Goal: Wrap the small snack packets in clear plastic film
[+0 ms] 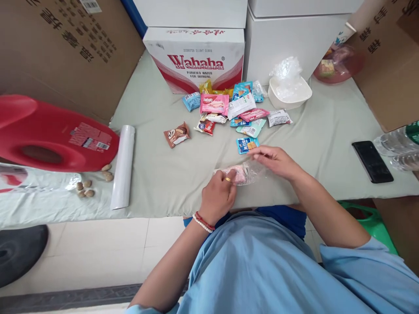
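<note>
A pink snack (pixel 240 174) lies inside a clear plastic wrapping near the table's front edge. Over its left end are the closed fingers of my left hand (pixel 218 191), which has a gold ring and presses the snack down on the cloth. The loose right part of the clear plastic (pixel 258 171) reaches up to my right hand (pixel 273 160), whose fingers pinch its edge. Just beyond those fingertips is a small blue snack packet (pixel 246 145). Farther back lies a pile of snacks, including a pink wafer packet (pixel 214 104) and a brown packet (pixel 177 134).
Behind the pile stand a Wahaha box (pixel 198 61) and a white bowl (pixel 290 98) holding clear plastic. To the left are a red jug (pixel 55 131), a white roll (pixel 122 168) and several nuts (pixel 85 189). A phone (pixel 372 162) and bottles (pixel 401 144) lie right.
</note>
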A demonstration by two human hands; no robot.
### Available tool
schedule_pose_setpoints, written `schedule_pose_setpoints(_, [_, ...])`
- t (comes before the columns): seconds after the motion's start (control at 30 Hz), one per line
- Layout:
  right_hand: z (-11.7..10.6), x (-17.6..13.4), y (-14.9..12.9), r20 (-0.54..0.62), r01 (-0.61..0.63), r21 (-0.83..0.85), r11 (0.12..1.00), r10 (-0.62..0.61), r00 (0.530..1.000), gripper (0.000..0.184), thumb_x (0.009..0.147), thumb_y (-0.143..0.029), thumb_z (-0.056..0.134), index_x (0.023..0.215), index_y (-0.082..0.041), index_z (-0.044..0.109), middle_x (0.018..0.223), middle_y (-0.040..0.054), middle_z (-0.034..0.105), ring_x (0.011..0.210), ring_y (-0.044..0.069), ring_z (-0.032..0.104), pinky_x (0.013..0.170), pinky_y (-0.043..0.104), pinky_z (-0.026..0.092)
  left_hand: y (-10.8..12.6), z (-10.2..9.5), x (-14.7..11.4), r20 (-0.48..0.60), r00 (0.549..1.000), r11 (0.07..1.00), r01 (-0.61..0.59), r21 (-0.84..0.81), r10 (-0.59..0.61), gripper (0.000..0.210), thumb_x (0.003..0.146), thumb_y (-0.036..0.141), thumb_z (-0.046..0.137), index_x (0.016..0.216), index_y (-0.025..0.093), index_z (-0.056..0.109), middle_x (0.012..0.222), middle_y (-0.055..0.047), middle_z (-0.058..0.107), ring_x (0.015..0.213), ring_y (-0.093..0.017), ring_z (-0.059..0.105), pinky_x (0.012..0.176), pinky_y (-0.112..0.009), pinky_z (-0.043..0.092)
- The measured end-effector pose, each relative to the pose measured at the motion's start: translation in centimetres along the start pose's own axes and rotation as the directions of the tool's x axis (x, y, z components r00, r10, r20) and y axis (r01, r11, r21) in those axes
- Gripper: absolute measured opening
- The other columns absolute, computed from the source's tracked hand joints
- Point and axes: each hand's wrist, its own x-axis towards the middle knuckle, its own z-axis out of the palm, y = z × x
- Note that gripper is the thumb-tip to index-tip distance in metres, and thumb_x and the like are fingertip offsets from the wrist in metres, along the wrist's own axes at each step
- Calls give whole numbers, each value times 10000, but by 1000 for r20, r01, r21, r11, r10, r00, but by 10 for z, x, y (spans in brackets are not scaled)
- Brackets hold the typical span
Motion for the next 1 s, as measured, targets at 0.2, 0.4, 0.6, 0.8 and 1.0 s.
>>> schedule_pose_setpoints(0.2, [18,-4,35,-127,-209,-416,885,171,977,341,857,-452,757,1078,-191,761,1172,151,705,1172,342,580,1073,502,418,19,4,-5,-10,1000,981,-23,190,26,486,1047,400,557,1513,268,521,1189,-122,595,1086,-297,605,707,-348,510])
schedule_pose_setpoints(0.4, [8,-23,14,-97,-200,-238,950,181,979,104,881,-318,622,910,-219,609,924,40,664,862,212,603,818,328,453,12,12,-6,-13,996,964,-85,250,91,539,1047,341,572,1565,224,482,1180,-133,599,1102,-307,582,744,-366,514])
schedule_pose_setpoints(0.6, [39,10,-35,-97,-250,-247,936,233,968,100,898,-229,585,857,-238,494,729,-35,581,662,158,515,638,271,326,14,19,-8,-21,989,941,-135,312,149,488,1057,176,443,1541,197,502,1097,-129,613,1025,-299,585,709,-380,476])
schedule_pose_setpoints(0.8, [78,36,-37,-45,-305,-283,910,304,951,67,939,-218,560,891,-237,518,727,-13,641,681,177,560,627,276,303,-1,-2,-12,25,974,966,-229,119,227,333,992,272,578,1283,137,668,1149,-176,623,1056,-342,617,877,-497,527])
schedule_pose_setpoints(1.0, [75,23,-21,-89,-260,-198,945,247,965,76,951,-300,524,928,-231,546,753,-10,641,693,180,568,654,279,354,-25,-4,-18,-134,958,937,-277,-212,253,422,1016,157,397,1381,200,605,1214,-98,699,1042,-230,684,885,-377,548])
